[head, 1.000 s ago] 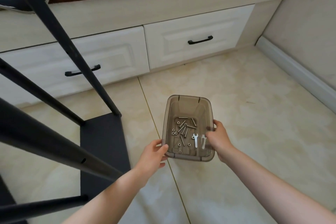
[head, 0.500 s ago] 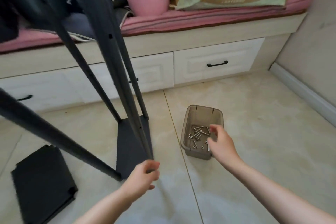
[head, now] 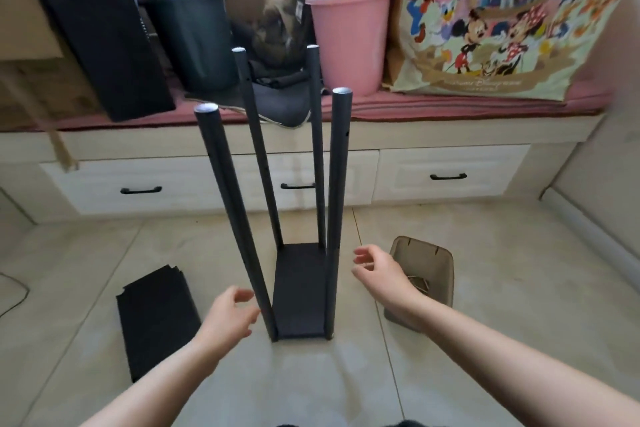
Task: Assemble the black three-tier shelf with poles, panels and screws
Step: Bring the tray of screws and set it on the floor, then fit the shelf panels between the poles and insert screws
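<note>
A black bottom panel [head: 299, 291] lies on the floor tiles with several black poles [head: 337, 184] standing up from its corners. My left hand [head: 230, 314] hovers just left of the near left pole [head: 235, 218], fingers loosely curled and holding nothing. My right hand [head: 377, 270] is open to the right of the near right pole, also holding nothing. Loose black panels [head: 156, 319] lie stacked on the floor to the left. A brown translucent box [head: 434, 270] with screws stands on the floor behind my right wrist.
A low bench with white drawers [head: 446, 177] runs across the back. On it stand a pink bucket [head: 349, 42], a dark bin [head: 194, 38], a black board [head: 97, 28] and a cartoon-print bag [head: 502, 17]. A wall and skirting [head: 595, 225] close the right side.
My view has risen and pulled back, so the whole frame is now seen. Both hands left the screw box; the right hand moved away from it towards the poles.
</note>
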{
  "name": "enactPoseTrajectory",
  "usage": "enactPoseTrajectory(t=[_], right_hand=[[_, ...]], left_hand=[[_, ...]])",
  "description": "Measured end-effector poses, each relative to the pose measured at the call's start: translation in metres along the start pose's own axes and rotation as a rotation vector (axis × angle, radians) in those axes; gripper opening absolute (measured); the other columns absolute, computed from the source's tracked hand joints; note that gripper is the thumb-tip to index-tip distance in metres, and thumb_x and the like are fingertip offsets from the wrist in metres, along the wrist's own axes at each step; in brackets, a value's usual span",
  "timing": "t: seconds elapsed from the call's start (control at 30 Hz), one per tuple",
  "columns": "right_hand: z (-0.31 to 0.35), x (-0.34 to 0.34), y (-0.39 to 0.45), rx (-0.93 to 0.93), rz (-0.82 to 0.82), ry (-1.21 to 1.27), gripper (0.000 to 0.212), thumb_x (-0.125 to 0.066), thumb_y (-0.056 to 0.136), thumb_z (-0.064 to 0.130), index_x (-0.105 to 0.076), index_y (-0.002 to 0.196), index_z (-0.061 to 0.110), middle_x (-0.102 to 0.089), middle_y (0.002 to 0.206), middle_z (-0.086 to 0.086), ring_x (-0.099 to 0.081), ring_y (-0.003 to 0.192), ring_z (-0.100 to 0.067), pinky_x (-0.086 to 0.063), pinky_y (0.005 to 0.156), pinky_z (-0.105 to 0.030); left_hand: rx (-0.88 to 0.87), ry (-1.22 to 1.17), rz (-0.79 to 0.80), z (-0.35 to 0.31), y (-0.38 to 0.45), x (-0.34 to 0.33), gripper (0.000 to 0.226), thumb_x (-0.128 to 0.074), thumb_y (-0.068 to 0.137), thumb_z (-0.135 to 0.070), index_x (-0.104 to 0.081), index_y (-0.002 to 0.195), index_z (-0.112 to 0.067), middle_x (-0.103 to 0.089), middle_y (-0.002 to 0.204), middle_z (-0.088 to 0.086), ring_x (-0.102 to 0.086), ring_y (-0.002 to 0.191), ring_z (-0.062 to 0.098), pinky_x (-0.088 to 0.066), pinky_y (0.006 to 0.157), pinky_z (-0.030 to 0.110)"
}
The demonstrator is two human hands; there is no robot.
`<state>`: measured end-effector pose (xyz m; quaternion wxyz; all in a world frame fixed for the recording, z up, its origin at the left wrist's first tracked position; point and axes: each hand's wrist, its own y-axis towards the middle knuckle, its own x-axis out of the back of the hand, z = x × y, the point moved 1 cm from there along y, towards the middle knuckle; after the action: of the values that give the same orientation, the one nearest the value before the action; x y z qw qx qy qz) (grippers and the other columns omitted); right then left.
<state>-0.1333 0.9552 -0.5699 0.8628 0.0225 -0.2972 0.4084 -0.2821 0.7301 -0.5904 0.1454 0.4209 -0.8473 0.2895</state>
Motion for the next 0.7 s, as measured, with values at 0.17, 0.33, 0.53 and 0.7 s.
enactPoseTrajectory(t=[0.17, 0.33, 0.53, 0.7], right_hand=[[0.037, 0.009, 0.010, 0.017, 0.030, -0.026, 0.044, -0.055, 0.099, 0.027, -0.042, 0.140, 0.024, -0.053, 0.125, 0.005, -0.054, 0.112, -0.013, -0.049, 0.093, -0.031], [0.064, 0.018, 0.017, 0.065, 0.010, -0.009, 0.024, -0.051, 0.101, 0.028, -0.054, 0.124, 0.022, -0.061, 0.119, 0.003, -0.059, 0.105, -0.012, -0.055, 0.091, -0.039], [0.071, 0.015, 0.013, 0.138, -0.022, -0.088, 0.021, -0.056, 0.099, 0.031, -0.057, 0.114, 0.016, -0.061, 0.111, 0.004, -0.059, 0.101, -0.013, -0.051, 0.081, -0.029], [0.064, 0.012, -0.001, 0.195, 0.119, -0.136, 0.021, -0.057, 0.098, 0.038, -0.050, 0.109, 0.022, -0.061, 0.102, 0.008, -0.063, 0.094, -0.011, -0.046, 0.066, -0.021]], left_hand=[[-0.098, -0.069, -0.041, -0.032, 0.007, 0.041, 0.051, -0.065, 0.096, -0.019, -0.044, 0.142, -0.022, -0.051, 0.137, -0.004, -0.060, 0.101, 0.008, -0.054, 0.094, 0.038], [-0.232, -0.089, -0.045, -0.071, 0.013, 0.058, 0.050, -0.065, 0.097, -0.028, -0.042, 0.140, -0.035, -0.050, 0.127, -0.019, -0.056, 0.112, 0.010, -0.044, 0.092, 0.032], [-0.306, -0.145, -0.056, -0.102, 0.017, 0.043, 0.016, -0.053, 0.103, -0.027, -0.051, 0.114, -0.040, -0.060, 0.106, -0.015, -0.059, 0.105, 0.006, -0.047, 0.084, 0.028], [-0.294, -0.167, -0.151, -0.105, 0.016, 0.024, 0.008, -0.049, 0.105, -0.026, -0.050, 0.112, -0.028, -0.059, 0.100, -0.005, -0.055, 0.085, 0.007, -0.040, 0.065, 0.024]])
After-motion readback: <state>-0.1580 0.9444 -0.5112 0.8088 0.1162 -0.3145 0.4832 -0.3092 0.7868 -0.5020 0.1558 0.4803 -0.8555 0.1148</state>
